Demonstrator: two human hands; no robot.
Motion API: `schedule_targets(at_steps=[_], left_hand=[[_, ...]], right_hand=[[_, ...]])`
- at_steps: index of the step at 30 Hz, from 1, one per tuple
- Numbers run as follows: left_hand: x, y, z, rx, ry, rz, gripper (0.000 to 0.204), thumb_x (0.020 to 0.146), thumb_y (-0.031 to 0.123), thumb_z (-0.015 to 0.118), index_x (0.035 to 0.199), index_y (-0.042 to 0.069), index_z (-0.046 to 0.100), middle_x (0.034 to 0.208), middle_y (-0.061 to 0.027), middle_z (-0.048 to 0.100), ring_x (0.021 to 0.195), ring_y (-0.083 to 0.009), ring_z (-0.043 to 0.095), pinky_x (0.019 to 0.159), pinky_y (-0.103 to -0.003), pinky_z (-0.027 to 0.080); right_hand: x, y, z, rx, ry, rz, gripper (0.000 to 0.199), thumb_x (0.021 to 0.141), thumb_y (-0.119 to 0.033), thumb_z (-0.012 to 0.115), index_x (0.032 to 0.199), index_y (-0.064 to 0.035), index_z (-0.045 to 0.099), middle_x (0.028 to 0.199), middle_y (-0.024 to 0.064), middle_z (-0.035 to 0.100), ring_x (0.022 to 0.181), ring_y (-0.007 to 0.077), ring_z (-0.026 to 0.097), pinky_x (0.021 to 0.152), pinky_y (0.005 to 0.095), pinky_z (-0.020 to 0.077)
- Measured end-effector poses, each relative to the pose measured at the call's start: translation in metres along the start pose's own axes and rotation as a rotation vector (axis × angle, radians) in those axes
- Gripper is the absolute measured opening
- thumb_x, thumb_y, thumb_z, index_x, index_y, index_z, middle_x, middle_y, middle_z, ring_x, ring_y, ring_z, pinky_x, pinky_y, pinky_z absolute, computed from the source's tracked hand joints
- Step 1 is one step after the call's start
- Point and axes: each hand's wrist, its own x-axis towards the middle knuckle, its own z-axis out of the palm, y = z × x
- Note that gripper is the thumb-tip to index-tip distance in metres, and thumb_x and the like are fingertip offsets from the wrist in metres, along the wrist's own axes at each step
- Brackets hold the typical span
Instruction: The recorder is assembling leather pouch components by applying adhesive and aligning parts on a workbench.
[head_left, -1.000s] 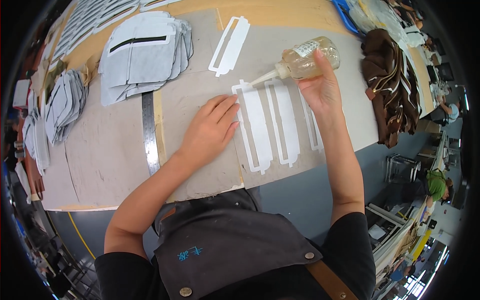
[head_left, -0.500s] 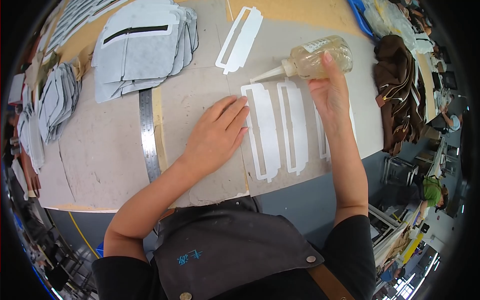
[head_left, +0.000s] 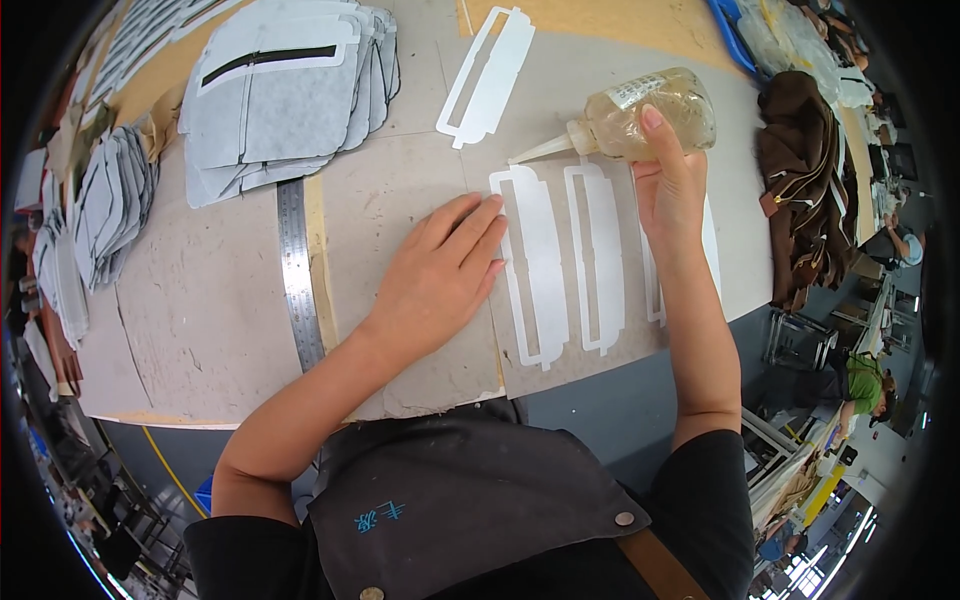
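My right hand (head_left: 672, 190) is closed around a clear squeeze bottle (head_left: 655, 115) of yellowish liquid, tilted so its thin nozzle points left. The nozzle tip is at the top end of a white slotted piece (head_left: 540, 265), and whether it touches cannot be made out. My left hand (head_left: 440, 255) lies flat on the table, fingertips at that piece's left edge. To the right lies a second white slotted piece (head_left: 604, 260). A third white piece (head_left: 712, 240) is partly hidden by my right forearm. Another white slotted piece (head_left: 488, 78) lies slanted farther back.
A stack of grey panels (head_left: 285, 110) stands at the far left, with smaller grey pieces (head_left: 115, 205) beside it. A steel ruler (head_left: 294, 260) lies left of my left hand. Brown zippered material (head_left: 805, 180) and a blue bin (head_left: 733, 38) are on the right. Other people are in the background.
The view has shifted slightly, so the white pieces appear a little more to the right. Both hands keep their places beside the first piece, and the bottle stays tilted.
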Motion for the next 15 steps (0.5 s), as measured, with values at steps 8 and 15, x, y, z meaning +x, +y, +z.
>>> schedule_targets(at_steps=[8,15], left_hand=[[0.0005,0.0002,-0.0006,0.006,-0.008,-0.003,0.041,0.081,0.009,0.07,0.119,-0.005,0.061,0.136,-0.0143,0.054,0.123,-0.032,0.051,0.101,-0.04,0.046],[0.0008,0.0008,-0.0007,0.011,-0.007,-0.003,0.041,0.081,0.009,0.07,0.119,-0.005,0.061,0.135,-0.0146,0.055,0.123,-0.0317,0.051,0.101,-0.04,0.045]], right_hand=[[0.0006,0.0002,0.0001,-0.017,-0.006,-0.012,0.039,0.086,-0.02,0.076,0.116,-0.0001,0.06,0.109,0.0085,0.065,0.101,0.0161,0.061,0.091,0.0321,0.0487],[0.0018,0.0004,0.001,-0.062,-0.011,-0.027,0.037,0.087,-0.02,0.074,0.114,0.0,0.062,0.108,0.008,0.065,0.101,0.0152,0.061,0.09,0.031,0.0485]])
